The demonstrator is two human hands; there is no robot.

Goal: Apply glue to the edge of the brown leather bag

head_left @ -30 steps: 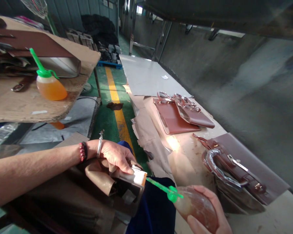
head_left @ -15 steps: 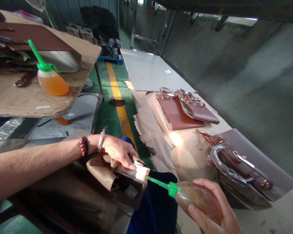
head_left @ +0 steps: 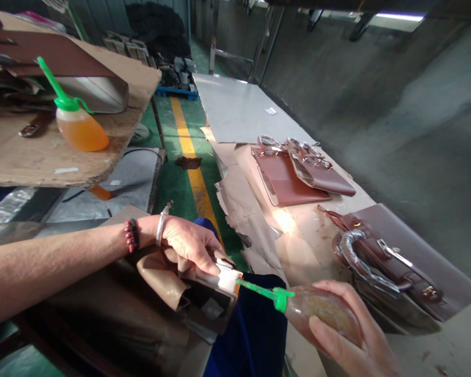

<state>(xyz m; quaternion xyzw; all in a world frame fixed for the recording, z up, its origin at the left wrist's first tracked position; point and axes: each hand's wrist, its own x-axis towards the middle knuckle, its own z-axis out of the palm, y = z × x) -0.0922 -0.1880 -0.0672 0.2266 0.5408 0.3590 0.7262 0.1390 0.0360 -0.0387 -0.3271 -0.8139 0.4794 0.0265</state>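
Observation:
My left hand (head_left: pixel 188 243), with bracelets at the wrist, is closed on the edge of a dark brown leather bag piece (head_left: pixel 198 293) resting on my lap. Its fingers pinch the pale lit edge. My right hand (head_left: pixel 351 335) is wrapped round a squeeze glue bottle (head_left: pixel 317 314) with amber fluid. The bottle's long green nozzle (head_left: pixel 259 289) points left, and its tip touches the bag edge beside my left fingertips.
Brown handbags (head_left: pixel 298 175) lie on paper on the table at right, with another dark handbag (head_left: pixel 380 262) nearer. A second orange glue bottle (head_left: pixel 76 123) stands on a cardboard-covered shelf (head_left: pixel 43 162) at upper left. A green floor with a yellow line (head_left: pixel 188 162) runs between.
The right hand has moved the bottle slightly up and left, keeping the nozzle tip at the bag edge. The left hand has held still.

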